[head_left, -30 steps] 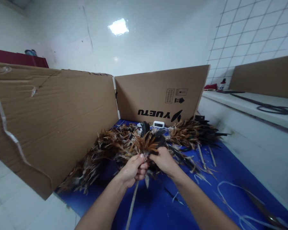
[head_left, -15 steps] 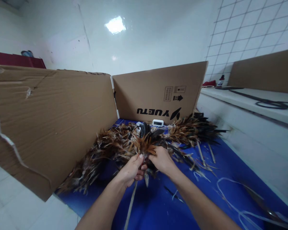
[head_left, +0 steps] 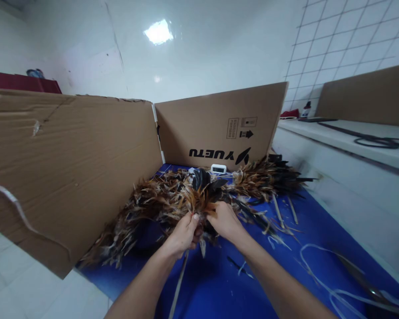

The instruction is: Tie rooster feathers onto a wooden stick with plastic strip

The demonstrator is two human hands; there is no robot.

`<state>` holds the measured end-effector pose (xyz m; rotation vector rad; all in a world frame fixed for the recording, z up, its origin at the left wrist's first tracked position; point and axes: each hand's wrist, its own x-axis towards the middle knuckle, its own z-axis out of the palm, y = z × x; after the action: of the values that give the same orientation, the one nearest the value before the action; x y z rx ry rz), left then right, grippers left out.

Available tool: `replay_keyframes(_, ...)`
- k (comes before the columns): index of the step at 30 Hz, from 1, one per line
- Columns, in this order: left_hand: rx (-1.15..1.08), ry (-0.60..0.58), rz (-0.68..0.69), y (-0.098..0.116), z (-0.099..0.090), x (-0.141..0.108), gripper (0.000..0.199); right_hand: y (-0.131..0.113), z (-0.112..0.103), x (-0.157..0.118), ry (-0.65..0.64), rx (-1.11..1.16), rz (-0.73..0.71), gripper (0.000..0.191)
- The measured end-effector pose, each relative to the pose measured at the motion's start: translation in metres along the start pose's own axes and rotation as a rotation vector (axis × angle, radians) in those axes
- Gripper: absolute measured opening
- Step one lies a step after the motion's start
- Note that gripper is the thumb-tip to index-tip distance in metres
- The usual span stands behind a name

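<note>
Little has moved: the left hand's [head_left: 181,237] curled fingers look drawn in closer beneath the feather bundle [head_left: 199,197], while the right hand [head_left: 224,220] has barely shifted. The left hand grasps the bundle's base between thumb and fingers, probably because gripping low leaves the plumes free to fan out beyond it. The right hand pinches feathers at the bundle's right side, seemingly to control how they lie; its fingertips are partly hidden. A thin stick [head_left: 177,290] runs from under the left hand towards the wearer; whether it is gripped, I cannot tell.

Left of and beyond the left hand lies a feather pile [head_left: 153,195]; beyond and right of the right hand is another bunch [head_left: 262,177], both near enough on the blue desk [head_left: 213,283] for easy reach. Upright cardboard [head_left: 213,124] beyond the hands probably keeps light feathers from straying. White cord [head_left: 332,291] lies loose, nearer the wearer and right of the right hand.
</note>
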<state>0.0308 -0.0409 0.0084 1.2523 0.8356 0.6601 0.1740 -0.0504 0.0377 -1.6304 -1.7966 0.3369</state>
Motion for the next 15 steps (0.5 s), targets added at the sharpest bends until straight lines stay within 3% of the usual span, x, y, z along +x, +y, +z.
replay_keyframes(7, 0.031, 0.035, 0.023, -0.004, -0.001, 0.001, 0.045, 0.0, 0.0, 0.001, 0.002, 0.093, 0.012, 0.024)
replay_keyframes(15, -0.012, -0.042, 0.009, -0.002, -0.003, 0.002, 0.044, 0.021, 0.011, 0.007, -0.066, 0.379, 0.132, 0.017)
